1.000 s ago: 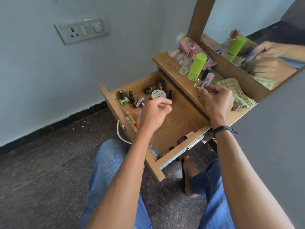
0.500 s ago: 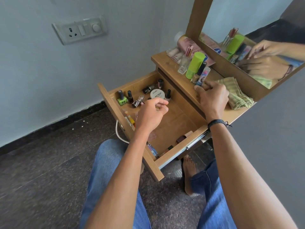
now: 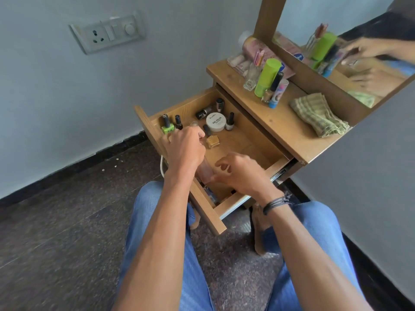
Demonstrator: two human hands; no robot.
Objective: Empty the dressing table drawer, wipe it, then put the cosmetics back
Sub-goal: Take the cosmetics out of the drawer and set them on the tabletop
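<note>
The wooden drawer (image 3: 243, 140) stands pulled out. Its far end holds a green nail polish bottle (image 3: 167, 127), several dark-capped bottles, a white round jar (image 3: 216, 121) and a tan bottle (image 3: 212, 141). My left hand (image 3: 184, 148) hovers over the drawer's left side with its fingers curled near the small bottles; whether it grips one is hidden. My right hand (image 3: 243, 172) is over the drawer's near end, fingers loosely curled, next to a blurred pinkish tube (image 3: 205, 172). On the table top (image 3: 280, 122) stand a green can (image 3: 267, 77) and a blue-pink tube (image 3: 278, 93).
A folded green-striped cloth (image 3: 318, 114) lies on the table top by the mirror (image 3: 350, 41). More bottles crowd the table's back corner. A wall socket (image 3: 107, 32) is to the left. My knees in jeans sit below the drawer, above a dark stone floor.
My right hand has left the blue-pink tube standing on the table top and dropped into the drawer's near end. My left hand shifted left, uncovering the tan bottle.
</note>
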